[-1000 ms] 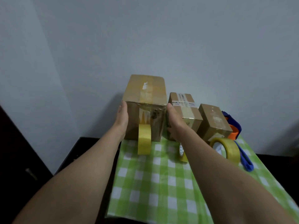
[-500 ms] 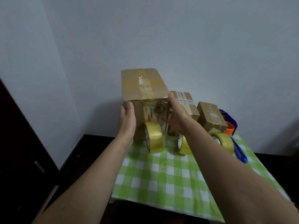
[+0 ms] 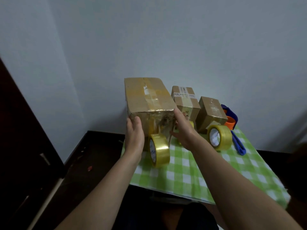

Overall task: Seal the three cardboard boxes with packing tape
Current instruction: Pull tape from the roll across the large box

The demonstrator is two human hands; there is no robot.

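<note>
My left hand and right hand are flat with straight fingers, pressing the big box between them. A tape roll stands just below them. I see a second box and a third box to their right.

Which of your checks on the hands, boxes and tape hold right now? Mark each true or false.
1. The left hand and right hand both touch the big box. True.
2. A tape roll stands on edge in front of that box. True.
3. The three boxes are stacked. False: the middle box and small box stand beside the big one, in a row.
4. The right hand holds a tape roll. False: its fingers lie straight against the big box.
5. The cloth is red. False: it is green-and-white checked.
</note>
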